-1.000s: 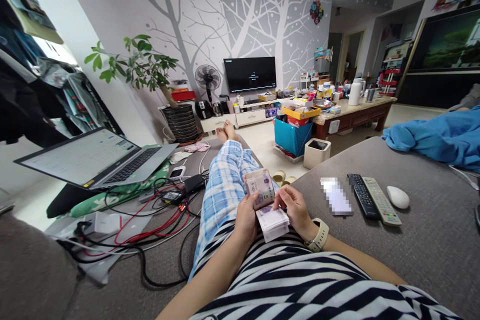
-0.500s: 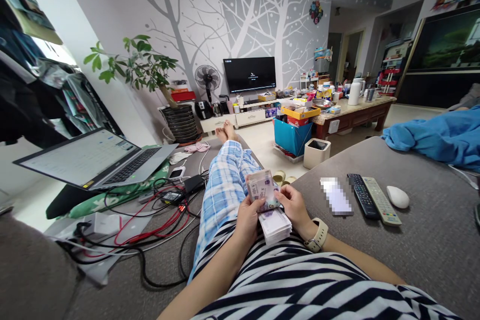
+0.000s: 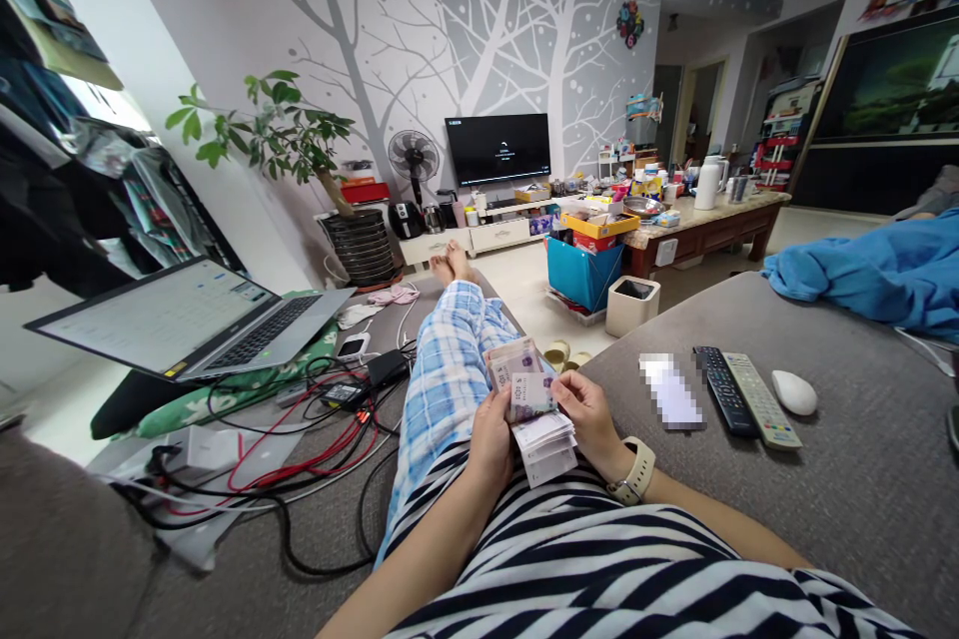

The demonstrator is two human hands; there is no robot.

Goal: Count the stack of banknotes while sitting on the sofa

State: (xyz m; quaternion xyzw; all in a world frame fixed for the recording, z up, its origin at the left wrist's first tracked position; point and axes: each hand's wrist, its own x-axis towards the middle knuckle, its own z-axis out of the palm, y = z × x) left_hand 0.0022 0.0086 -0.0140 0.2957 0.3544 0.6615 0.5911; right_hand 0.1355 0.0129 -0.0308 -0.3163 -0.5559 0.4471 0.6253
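Note:
A bundle of banknotes (image 3: 522, 367) is gripped in my left hand (image 3: 492, 429), its lower part bent down toward my lap. The hanging ends (image 3: 546, 449) of the notes fan out below my fingers, over my striped shirt. My right hand (image 3: 588, 409) pinches the right edge of one front note between thumb and fingers. That note stands a little apart from the pile behind it. A beige watch (image 3: 635, 471) is on my right wrist.
On the sofa to the right lie a black remote (image 3: 725, 391), a pale remote (image 3: 760, 401) and a white mouse (image 3: 794, 392). An open laptop (image 3: 187, 319) and tangled cables (image 3: 322, 459) are at the left. A blue bin (image 3: 584, 272) stands beyond the sofa.
The front note has shifted down and away from the pile, pulled by my right hand. The hanging ends of the notes have spread. My left hand keeps its hold.

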